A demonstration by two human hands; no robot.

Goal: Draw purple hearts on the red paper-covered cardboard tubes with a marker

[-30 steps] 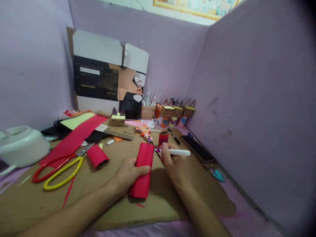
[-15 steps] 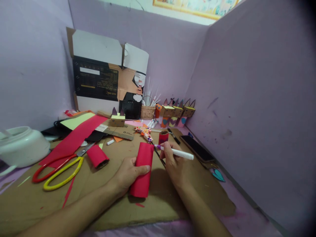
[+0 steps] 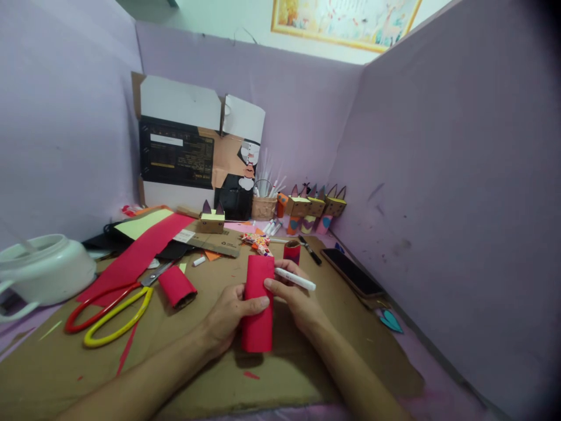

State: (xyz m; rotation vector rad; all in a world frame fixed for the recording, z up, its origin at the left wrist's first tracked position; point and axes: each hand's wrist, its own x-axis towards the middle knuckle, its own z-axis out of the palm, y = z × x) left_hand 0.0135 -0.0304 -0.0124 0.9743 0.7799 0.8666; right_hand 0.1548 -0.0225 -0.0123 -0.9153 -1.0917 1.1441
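Observation:
A red paper-covered tube (image 3: 258, 327) stands between my hands above the cardboard sheet. My left hand (image 3: 230, 310) wraps it from the left, thumb across its front. My right hand (image 3: 293, 295) keeps a white marker (image 3: 297, 279) between its fingers, the marker's tip hidden behind the tube. The right thumb presses on the tube's right side. Just behind is a short red tube with purple marks (image 3: 291, 252). Left of my hands lies another short red tube (image 3: 176, 286), beside scissors (image 3: 118, 316) with one red and one yellow handle.
A cardboard sheet (image 3: 210, 380) covers the table. A white pot (image 3: 48, 269) stands left, near a red paper strip (image 3: 140, 254). At right lies a phone (image 3: 350, 272) and a blue heart (image 3: 391, 321). Behind are a basket (image 3: 263, 209) and cat-eared box figures (image 3: 298, 206).
My right hand has moved in to touch the red tube, and the marker has shifted left and turned. The tube is more upright. The whole view has tilted up slightly.

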